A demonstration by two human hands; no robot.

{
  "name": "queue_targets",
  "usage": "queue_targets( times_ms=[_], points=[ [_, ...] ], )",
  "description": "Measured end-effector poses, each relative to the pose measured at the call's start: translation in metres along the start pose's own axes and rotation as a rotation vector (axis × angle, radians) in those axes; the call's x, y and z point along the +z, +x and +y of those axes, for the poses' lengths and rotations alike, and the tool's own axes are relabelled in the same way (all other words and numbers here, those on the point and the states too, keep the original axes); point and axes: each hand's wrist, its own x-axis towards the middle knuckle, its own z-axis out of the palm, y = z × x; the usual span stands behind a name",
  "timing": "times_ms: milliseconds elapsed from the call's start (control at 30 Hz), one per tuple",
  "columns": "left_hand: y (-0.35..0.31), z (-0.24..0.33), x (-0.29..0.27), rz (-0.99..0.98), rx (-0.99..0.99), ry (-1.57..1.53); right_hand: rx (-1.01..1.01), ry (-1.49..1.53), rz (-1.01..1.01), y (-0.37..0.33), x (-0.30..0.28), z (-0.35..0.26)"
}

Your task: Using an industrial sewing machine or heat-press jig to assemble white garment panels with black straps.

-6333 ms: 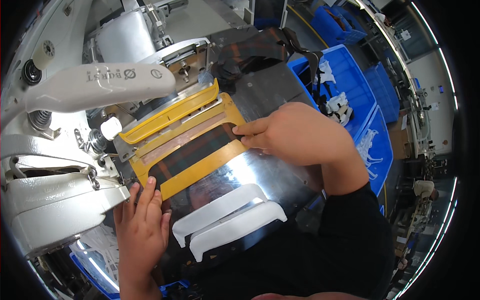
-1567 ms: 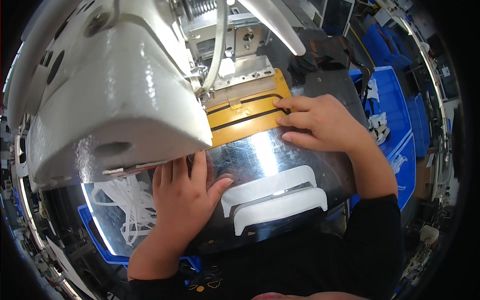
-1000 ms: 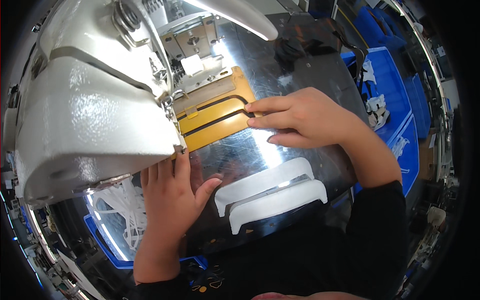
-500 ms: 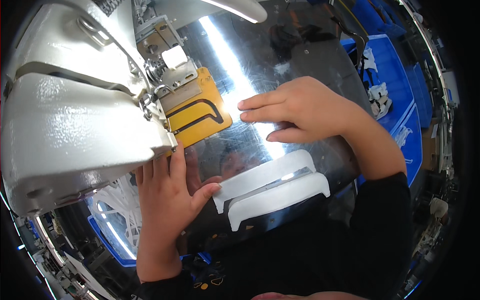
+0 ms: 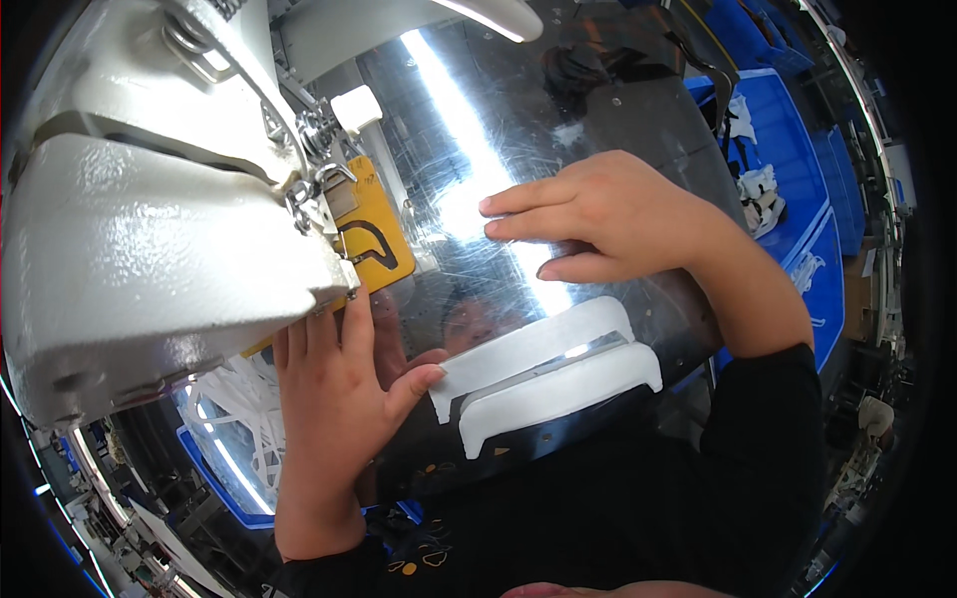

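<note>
A white sewing machine [image 5: 169, 259] fills the left side, its needle area over a yellow template plate [image 5: 387, 244] with a dark curved slot. My left hand [image 5: 339, 384] lies flat beside the machine head, fingertips at the plate's near edge and partly hidden under the head, thumb spread toward the white pieces. My right hand [image 5: 588, 219] hovers over or rests on the shiny table, fingers stretched out and holding nothing; contact cannot be made out. Between my hands and my body lie two white curved strips, a farther one [image 5: 538, 344] and a nearer one [image 5: 563, 394], side by side.
The dark metal table [image 5: 439, 130] reflects a bright lamp streak. Blue bins [image 5: 788, 130] with white and black pieces stand beyond its right edge. White scrap strips [image 5: 234, 409] hang in a blue-rimmed bin at the lower left. A white lamp arm [image 5: 513, 20] reaches in above.
The yellow plate and its clamp have shifted left, so more of the plate sits under the machine head. Both hands and the white strips stay nearly where they were.
</note>
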Motion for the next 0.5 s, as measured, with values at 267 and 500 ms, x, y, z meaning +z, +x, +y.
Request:
queue_targets(
  times_ms=[267, 500],
  points=[
    [0.0021, -0.0018, 0.0038, -0.035, -0.064, -0.029, 0.0, 0.01, -0.007, -0.0029, -0.0003, 0.0019],
    [0.0019, -0.0037, 0.003, -0.03, -0.091, -0.025, -0.015, 0.023, 0.004, -0.0016, -0.0018, 0.0011]
  ],
)
